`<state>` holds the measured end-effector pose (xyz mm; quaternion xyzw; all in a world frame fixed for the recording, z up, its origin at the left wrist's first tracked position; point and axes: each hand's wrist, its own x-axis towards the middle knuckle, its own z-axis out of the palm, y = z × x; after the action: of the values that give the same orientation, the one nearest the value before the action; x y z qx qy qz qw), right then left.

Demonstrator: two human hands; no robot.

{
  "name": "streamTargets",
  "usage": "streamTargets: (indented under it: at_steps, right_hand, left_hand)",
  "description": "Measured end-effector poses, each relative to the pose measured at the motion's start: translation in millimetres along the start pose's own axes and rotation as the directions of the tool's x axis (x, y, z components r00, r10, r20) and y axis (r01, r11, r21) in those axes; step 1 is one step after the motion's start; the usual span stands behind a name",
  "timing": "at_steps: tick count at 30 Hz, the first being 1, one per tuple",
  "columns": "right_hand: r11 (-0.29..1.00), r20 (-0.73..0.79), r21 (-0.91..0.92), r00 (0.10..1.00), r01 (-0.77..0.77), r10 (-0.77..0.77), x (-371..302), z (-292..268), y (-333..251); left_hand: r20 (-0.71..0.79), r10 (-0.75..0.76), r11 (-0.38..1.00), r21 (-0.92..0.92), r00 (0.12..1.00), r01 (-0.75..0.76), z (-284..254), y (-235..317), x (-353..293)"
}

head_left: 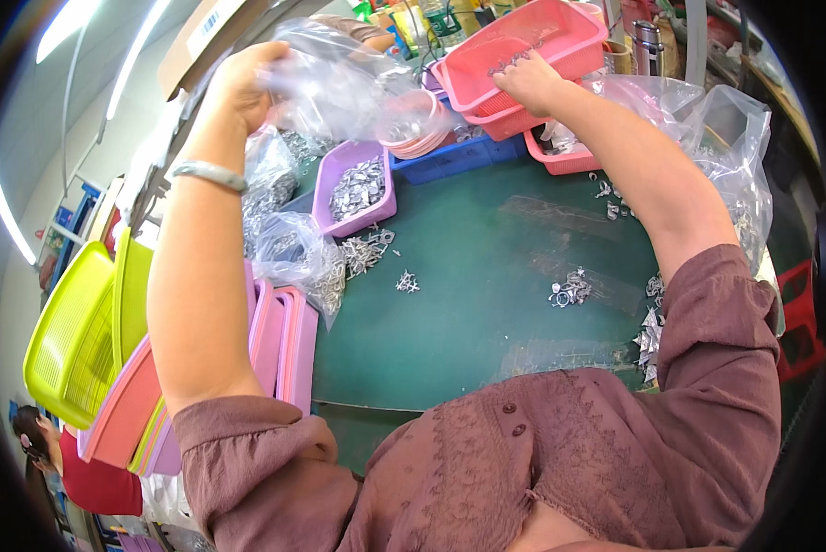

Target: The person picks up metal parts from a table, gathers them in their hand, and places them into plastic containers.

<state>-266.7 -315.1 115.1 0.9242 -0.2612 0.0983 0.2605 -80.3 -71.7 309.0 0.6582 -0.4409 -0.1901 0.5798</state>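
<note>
My left hand (247, 87) is raised at the far left of the table, its fingers closed on a clear plastic bag (344, 87), which is smeared by motion. At the far right, my right hand (528, 85) reaches into a pink plastic basket (560, 41). Its fingers are curled down among small metal pieces (516, 61) there; what they pinch is too small to make out. The pink basket rests tilted on another pink basket. Between my hands stands a stack of round pink dishes (413, 129), partly behind the bag.
A lilac basket (358, 189) holds small silvery parts, beside a blue tray (459, 156). Loose metal piles (571, 289) lie on the green tabletop (450, 340). Bags of parts (289, 248) stand left; stacked pink and green baskets (73, 331) lean at the left edge. A person (96, 469) sits beyond.
</note>
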Motion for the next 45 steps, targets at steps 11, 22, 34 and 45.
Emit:
streamTargets:
  at_steps: [11, 22, 34, 45]
  right_hand:
    - [1.000, 0.004, -0.020, 1.000, 0.017, -0.017, -0.8, -6.2, -4.5]
    - [0.999, 0.018, -0.029, 1.000, 0.019, -0.018, -0.1, -4.9, -4.2]
    - [0.999, 0.052, -0.037, 0.999, 0.012, -0.010, -0.2, -11.8, -6.7]
    - [0.999, 0.055, -0.032, 0.998, 0.012, -0.010, -1.7, -6.6, -3.1]
  left_hand:
    - [0.282, 0.050, 0.727, 0.647, 0.958, -0.228, 37.7, -56.9, 55.0]
    - [0.310, 0.174, 0.897, 0.342, 0.935, -0.280, 57.5, -90.9, 75.7]
    - [-0.072, 0.398, 0.905, 0.193, 0.914, -0.379, 99.4, -172.5, 132.7]
    - [0.092, -0.155, 0.449, -0.880, 0.984, 0.153, 137.9, -192.8, 152.9]
